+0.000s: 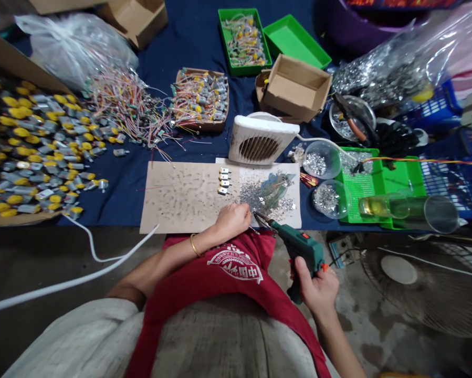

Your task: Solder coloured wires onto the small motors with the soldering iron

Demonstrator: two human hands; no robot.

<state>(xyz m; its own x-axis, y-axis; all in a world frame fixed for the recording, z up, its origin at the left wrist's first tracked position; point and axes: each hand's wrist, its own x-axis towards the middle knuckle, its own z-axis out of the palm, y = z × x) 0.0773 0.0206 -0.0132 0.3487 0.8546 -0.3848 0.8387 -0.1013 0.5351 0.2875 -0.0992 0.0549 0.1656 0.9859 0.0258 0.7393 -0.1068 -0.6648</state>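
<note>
My right hand [318,287] grips the handle of a green soldering gun [299,249], its tip pointing up-left toward my left hand. My left hand [232,219] rests closed on the brown cardboard work sheet [180,199], fingers pinched on something too small to make out, right at the gun's tip. Several small grey motors [223,181] stand in a short column on the sheet just above that hand. A scatter of silver solder bits [265,197] lies to the right of them.
A white fan housing [261,139] stands behind the sheet. At left lies a heap of yellow-capped motors [34,152] and a tangle of wires [129,107]. Cardboard boxes [294,86], green trays [377,184], clear cups [322,160] and a white cable [82,273] surround the work area.
</note>
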